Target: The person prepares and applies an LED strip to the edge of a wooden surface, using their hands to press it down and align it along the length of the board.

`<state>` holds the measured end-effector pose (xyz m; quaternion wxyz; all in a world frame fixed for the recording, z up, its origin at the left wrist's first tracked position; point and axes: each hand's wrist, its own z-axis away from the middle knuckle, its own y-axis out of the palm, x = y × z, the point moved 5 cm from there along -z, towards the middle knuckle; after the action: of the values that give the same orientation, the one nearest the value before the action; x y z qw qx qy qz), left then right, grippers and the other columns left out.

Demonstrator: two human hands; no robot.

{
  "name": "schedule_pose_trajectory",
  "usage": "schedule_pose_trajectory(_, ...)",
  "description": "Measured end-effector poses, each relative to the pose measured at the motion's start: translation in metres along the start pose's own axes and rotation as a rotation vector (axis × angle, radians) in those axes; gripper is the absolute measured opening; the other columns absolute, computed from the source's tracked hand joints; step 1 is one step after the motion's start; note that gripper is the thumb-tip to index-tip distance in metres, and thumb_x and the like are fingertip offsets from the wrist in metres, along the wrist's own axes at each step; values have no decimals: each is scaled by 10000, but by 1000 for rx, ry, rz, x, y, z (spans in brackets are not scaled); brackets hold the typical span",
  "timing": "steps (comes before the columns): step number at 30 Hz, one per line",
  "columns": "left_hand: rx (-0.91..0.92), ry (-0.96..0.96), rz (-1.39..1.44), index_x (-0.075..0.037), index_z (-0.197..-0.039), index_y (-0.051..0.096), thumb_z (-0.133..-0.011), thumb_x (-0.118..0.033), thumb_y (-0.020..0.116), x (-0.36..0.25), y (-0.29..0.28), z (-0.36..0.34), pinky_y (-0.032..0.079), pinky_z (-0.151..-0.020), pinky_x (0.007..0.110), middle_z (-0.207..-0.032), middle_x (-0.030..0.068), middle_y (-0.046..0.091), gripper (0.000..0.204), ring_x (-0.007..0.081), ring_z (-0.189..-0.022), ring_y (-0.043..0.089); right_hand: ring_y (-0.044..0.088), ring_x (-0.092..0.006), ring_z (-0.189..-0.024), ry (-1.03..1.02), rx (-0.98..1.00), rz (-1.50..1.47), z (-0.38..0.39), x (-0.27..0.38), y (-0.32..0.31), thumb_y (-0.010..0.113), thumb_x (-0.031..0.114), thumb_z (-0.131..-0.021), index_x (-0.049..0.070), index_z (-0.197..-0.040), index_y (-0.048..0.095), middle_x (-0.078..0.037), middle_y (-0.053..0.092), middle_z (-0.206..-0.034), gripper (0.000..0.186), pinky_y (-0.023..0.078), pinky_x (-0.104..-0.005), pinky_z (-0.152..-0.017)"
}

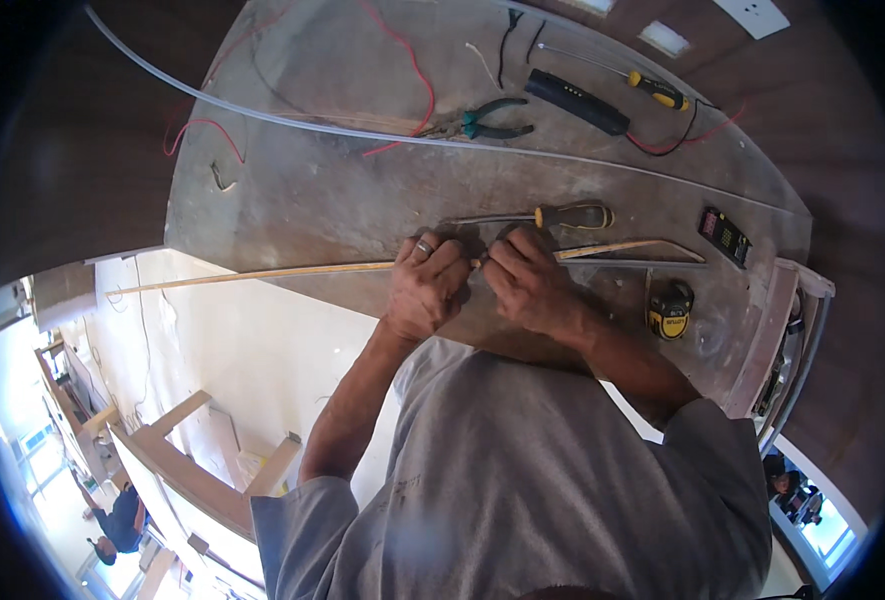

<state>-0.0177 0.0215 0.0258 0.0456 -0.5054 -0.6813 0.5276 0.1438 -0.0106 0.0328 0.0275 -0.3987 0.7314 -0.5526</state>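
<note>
Grey shirt cloth (562,470) fills the lower middle, nearest the camera, hiding the table's (332,210) near edge. Just beyond, the left hand (427,285) pinches a thin, pale strip (262,273), which reaches leftward past the table over the floor (242,350). Beside it, the right hand (527,280) has its fingers bunched together, but I cannot tell what that grip pinches; knuckles cover the contact. Whether the bent strip (617,246) to its right is the same piece stays unclear. The green-handled pliers' (497,128) jaws blend into the dark tabletop.
</note>
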Motion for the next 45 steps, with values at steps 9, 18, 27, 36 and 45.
schedule_pose_trajectory(9,-9,2,61,-79,-866,690,-618,-43,723,6,3,-1,473,-769,427,-978,68,644,252,311,-879,604,566,-307,-1138,82,-15,28,5,-5,-10,686,90,-826,62,-1045,675,-100,591,-1098,221,516,-451,-994)
schedule_pose_trajectory(18,-43,21,96,-65,-934,698,-621,-35,725,9,5,-1,477,-774,429,-989,85,643,316,330,-892,606,633,-307,-1130,13,183,163,-9,-1,-17,631,169,-918,80,-1053,665,-107,600,-1140,165,571,-439,-932)
schedule_pose_trajectory(27,-1,-14,101,-70,-960,701,-628,-46,731,12,6,5,492,-807,439,-1030,76,644,335,335,-972,609,666,-280,-999,-37,234,127,-5,-5,-7,665,162,-843,109,-999,693,-90,591,-1057,167,576,-443,-790)
schedule_pose_trajectory(36,46,19,60,-66,-921,701,-620,-59,741,8,4,5,506,-843,442,-1044,66,641,304,309,-984,604,619,-247,-1004,-115,118,224,-1,11,-7,681,145,-781,79,-965,675,-57,590,-1025,195,563,-414,-834)
schedule_pose_trajectory(45,52,-22,52,-72,-927,706,-614,-63,747,10,3,3,525,-887,426,-1066,63,648,316,321,-990,599,590,-309,-1030,3,140,173,-4,13,-13,640,94,-801,62,-947,615,-97,571,-1078,152,520,-446,-930)
